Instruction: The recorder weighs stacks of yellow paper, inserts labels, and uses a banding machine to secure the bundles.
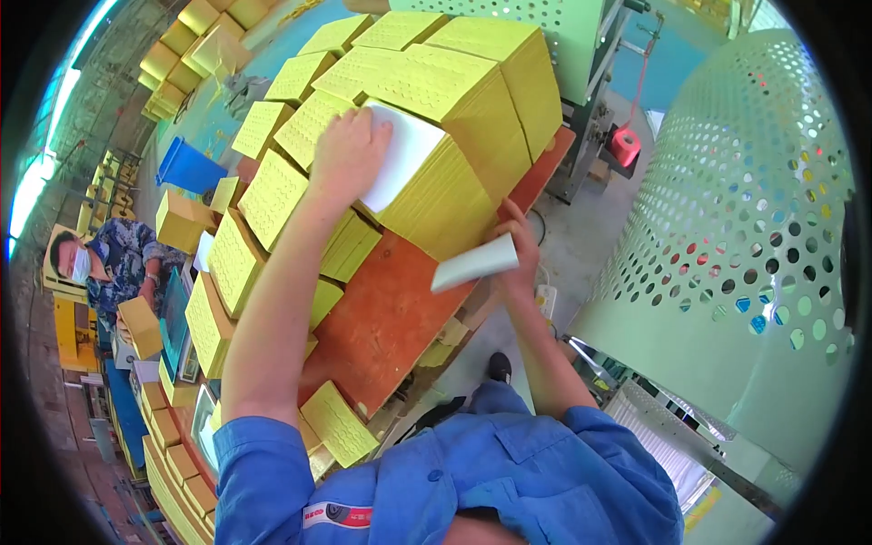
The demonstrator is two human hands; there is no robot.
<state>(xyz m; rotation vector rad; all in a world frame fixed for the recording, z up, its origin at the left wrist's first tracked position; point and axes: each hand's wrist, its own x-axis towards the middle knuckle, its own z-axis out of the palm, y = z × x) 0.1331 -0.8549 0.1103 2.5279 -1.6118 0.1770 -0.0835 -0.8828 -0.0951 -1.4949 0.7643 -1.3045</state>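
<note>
My left hand (350,154) rests on top of a tall stack of yellow embossed sheets (447,195), its fingers spread over the edge of a white sheet (404,156) lying there. Low beside that stack, my right hand (516,250) grips a white bundle of paper (474,263), which looks curved or folded and sticks out to the left. How thick the bundle is, I cannot tell. More yellow stacks (490,68) stand close together behind and to the left, all on a reddish-brown tabletop (381,309).
A large pale-green perforated guard (718,227) fills the right side. A small yellow stack (338,422) lies near my body. Beyond the table are a blue bin (189,166) and a masked person (118,268) holding a tan block. A pink roll (624,145) sits by the machine.
</note>
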